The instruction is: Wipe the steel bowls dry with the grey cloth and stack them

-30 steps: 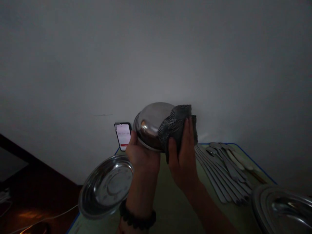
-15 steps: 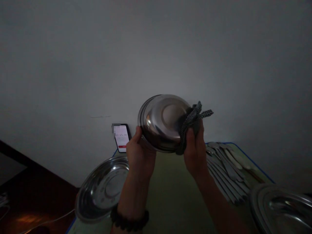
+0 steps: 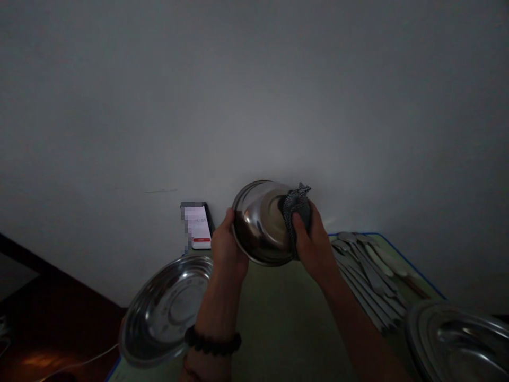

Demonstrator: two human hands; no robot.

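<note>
- Steel bowl (image 3: pixel 260 225): I hold it up in the air between my two hands, above the far part of the green table (image 3: pixel 278 313) and in front of the wall (image 3: pixel 254 95).
- It is round, so it has no long axis. It stands on its edge, tilted, and the face turned to me is, I think, the underside.
- Closest to me, a bracelet of dark beads (image 3: pixel 212 342) sits on my left wrist.
- A wide steel plate (image 3: pixel 167 307) lies at the left corner of the table, partly over the edge. A stack of steel dishes (image 3: pixel 457 339) lies at the right corner.
- My left hand (image 3: pixel 226 249) is clamped on the left rim of the steel bowl, thumb over the edge.
- My right hand (image 3: pixel 314 246) is closed around a bunched checked cloth (image 3: pixel 296 209) and presses it on the right part of the bowl.
- The hands are apart, one on each side, about equally near to the bowl (neither is free).
- A row of spoons and knives (image 3: pixel 369 276) lies side by side on the table, to the right of my right hand and apart from it.
- A phone (image 3: pixel 198 225) leans against the wall, just left of my left hand. Its screen is lit, with a red band low down, but blurred: I can read no writing there.
- I find no brand or label on the metal pieces.
</note>
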